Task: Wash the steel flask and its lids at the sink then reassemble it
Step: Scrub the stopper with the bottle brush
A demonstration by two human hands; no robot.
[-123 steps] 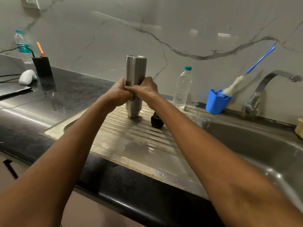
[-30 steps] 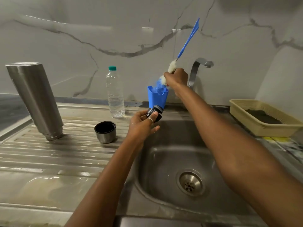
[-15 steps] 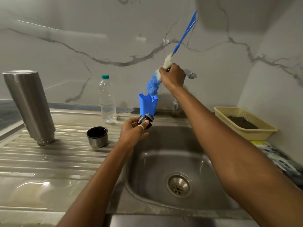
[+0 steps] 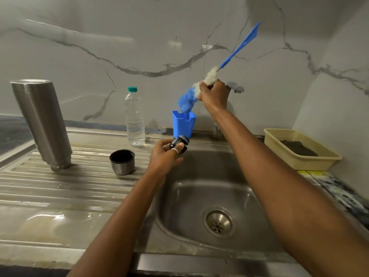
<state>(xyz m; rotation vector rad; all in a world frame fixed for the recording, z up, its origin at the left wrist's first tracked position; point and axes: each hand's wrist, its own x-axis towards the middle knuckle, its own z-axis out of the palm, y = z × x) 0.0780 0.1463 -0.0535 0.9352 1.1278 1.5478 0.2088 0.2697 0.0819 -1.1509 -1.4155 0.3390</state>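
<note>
Left hand (image 4: 165, 154): over the sink's back left edge, fingers (image 4: 175, 151) and thumb curled round the black stopper lid (image 4: 179, 143), pinching it by its sides
Right hand (image 4: 214, 94): above and behind the left fingers, its own fingers (image 4: 205, 90) wrapped round the bottle brush (image 4: 186, 100) where white fluff meets blue bristles; the blue handle slants up to the right
Blue holder (image 4: 183, 124): just behind the left fingers, below the right ones; the brush tip hangs at its mouth, contact cannot be told
Steel flask (image 4: 42, 124): mouth down on the draining board (image 4: 60, 188), well left of the left fingers, touched by neither hand
Cup lid (image 4: 122, 161): open side up on the draining board, between the flask and the left fingers
Water bottle (image 4: 134, 118): upright, behind the cup lid, left of the holder
Sink (image 4: 199, 196): basin below both hands
Tap (image 4: 235, 87): just right of the right fingers, partly hidden by them
Basket (image 4: 299, 148): on the bench, well right of the right fingers
</note>
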